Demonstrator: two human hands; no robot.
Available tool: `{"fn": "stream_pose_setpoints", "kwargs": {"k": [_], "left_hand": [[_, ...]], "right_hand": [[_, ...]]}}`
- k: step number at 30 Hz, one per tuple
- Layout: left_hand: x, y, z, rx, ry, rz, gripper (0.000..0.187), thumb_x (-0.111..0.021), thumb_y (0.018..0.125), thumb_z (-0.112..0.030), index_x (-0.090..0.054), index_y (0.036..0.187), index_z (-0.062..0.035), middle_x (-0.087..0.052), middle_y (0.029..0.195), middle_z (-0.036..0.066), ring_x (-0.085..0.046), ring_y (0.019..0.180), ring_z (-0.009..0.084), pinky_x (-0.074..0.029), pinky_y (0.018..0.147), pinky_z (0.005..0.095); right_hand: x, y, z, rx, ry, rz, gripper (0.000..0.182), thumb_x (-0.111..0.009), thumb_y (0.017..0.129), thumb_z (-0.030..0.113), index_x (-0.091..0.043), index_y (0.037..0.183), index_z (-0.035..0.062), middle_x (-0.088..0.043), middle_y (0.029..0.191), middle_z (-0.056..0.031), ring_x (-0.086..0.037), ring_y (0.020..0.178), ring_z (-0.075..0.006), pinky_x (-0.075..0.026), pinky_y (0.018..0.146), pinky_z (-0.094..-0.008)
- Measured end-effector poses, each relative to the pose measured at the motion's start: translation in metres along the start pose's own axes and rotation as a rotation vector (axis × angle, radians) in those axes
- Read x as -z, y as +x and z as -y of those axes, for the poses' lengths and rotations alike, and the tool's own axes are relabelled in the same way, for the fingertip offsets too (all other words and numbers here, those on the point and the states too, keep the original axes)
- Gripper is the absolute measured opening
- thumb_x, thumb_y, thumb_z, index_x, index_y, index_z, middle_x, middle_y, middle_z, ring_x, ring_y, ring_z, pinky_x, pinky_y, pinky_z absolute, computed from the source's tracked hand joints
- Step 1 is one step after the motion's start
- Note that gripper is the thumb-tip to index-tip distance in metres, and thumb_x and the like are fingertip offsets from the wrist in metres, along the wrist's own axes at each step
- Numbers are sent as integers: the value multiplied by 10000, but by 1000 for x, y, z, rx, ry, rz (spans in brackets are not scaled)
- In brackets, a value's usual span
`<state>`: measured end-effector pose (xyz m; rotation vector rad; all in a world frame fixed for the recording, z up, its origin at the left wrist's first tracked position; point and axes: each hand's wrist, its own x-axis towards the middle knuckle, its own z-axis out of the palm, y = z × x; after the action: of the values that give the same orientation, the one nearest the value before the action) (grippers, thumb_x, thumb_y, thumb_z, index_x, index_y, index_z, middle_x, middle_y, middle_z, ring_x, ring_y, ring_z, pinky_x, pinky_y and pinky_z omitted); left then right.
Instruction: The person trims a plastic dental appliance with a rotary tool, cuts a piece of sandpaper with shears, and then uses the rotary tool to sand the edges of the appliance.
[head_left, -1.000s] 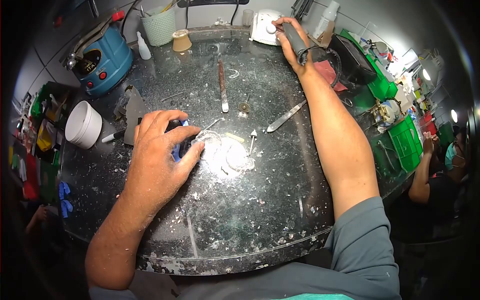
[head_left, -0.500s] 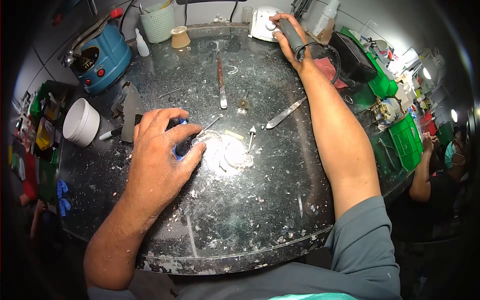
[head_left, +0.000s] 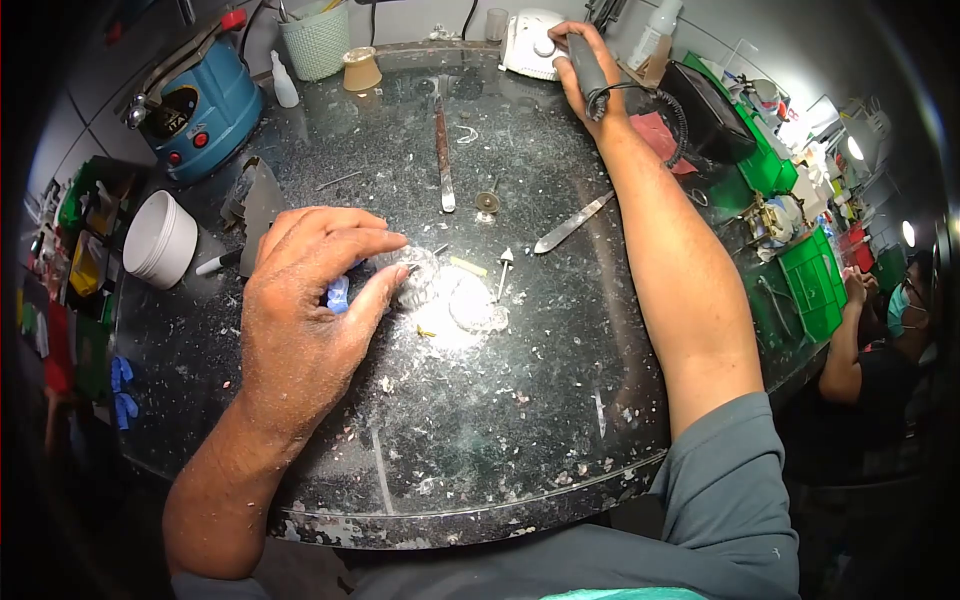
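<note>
Two hands showed: the left hand (head_left: 312,275) had shifted, baring more blue material (head_left: 338,293); its fingers stood slightly parted, their hold unclear to me. By the white control box (head_left: 522,52), the right hand (head_left: 612,103) still gripped the dark handpiece (head_left: 585,66), fingers curled; I judged work there unchanged, though contact with the dial (head_left: 543,47) was indistinct.

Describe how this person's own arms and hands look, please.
The left hand and right hand are bare: no glove or watch shows. Pale specks dot the left forearm. The right sleeve is grey, loose and short; only an edge of the left sleeve, also grey, shows.
</note>
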<state>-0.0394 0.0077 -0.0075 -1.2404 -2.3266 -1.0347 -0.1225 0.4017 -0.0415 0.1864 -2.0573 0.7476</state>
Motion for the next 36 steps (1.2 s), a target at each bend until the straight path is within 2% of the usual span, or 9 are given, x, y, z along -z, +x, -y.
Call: {"fn": "stream_pose_setpoints", "kwargs": {"k": [3,5,8,12,19,21,31,34,36], "left_hand": [[-2,-1,-2,24,-154,-61,205,-769,728,-12,-707,921,-43,-679,900,73,-644,888,238,-478,827,339],[-4,-4,-5,128,-302,-29,175,-768,756,-16,-694,914,-32,-685,856,63,-662,803,180,-501,760,299],[-1,-6,-10,256,-511,65,169,-742,785,15,-683,942,-14,-673,945,62,-626,859,102,-484,824,257],[1,-7,-10,343,-634,137,116,-731,823,-31,-688,926,-5,-683,886,54,-633,827,106,-485,800,250],[-4,-9,-7,337,-747,85,160,-657,915,-103,-700,1019,11,-709,881,95,-668,793,122,-526,762,266],[-4,-8,-8,335,-732,83,172,-641,931,-123,-700,1023,11,-708,863,93,-666,792,121,-523,759,263],[-1,-8,-10,324,-679,92,241,-589,974,-190,-694,1050,13,-690,808,64,-644,790,106,-494,787,250],[-1,-8,-10,317,-701,98,242,-584,976,-188,-692,1056,14,-690,813,62,-643,795,104,-491,794,251],[0,-7,-11,318,-690,100,245,-583,977,-189,-691,1060,15,-688,813,62,-641,795,102,-490,797,251]], "right_hand": [[-2,1,-6,82,-9,-26,381,-609,787,27,-557,1147,139,-668,1076,-81,-643,1063,-244,-484,937,-339],[-1,1,-3,72,-29,-3,372,-587,800,30,-543,1162,103,-655,1104,-90,-628,1096,-238,-467,967,-335],[0,2,-4,43,-34,25,368,-568,812,38,-531,1177,69,-641,1131,-100,-614,1126,-232,-453,994,-333],[2,0,-2,59,-76,47,366,-567,809,29,-534,1171,72,-638,1134,-99,-617,1119,-229,-456,992,-332],[1,1,-3,72,-104,45,366,-566,812,6,-532,1171,72,-636,1146,-96,-623,1109,-231,-459,987,-328],[-1,0,-2,39,-54,-9,378,-617,782,44,-555,1139,148,-664,1044,-78,-652,1019,-262,-494,910,-344],[0,1,-4,15,-97,42,361,-559,813,23,-530,1169,72,-642,1140,-105,-620,1129,-241,-460,993,-336],[-2,2,-7,36,-9,-28,385,-630,774,40,-569,1136,156,-676,1059,-89,-654,1029,-270,-490,918,-344],[0,1,-5,5,-70,34,366,-556,813,11,-521,1174,64,-639,1154,-111,-622,1122,-239,-458,998,-345]]}}
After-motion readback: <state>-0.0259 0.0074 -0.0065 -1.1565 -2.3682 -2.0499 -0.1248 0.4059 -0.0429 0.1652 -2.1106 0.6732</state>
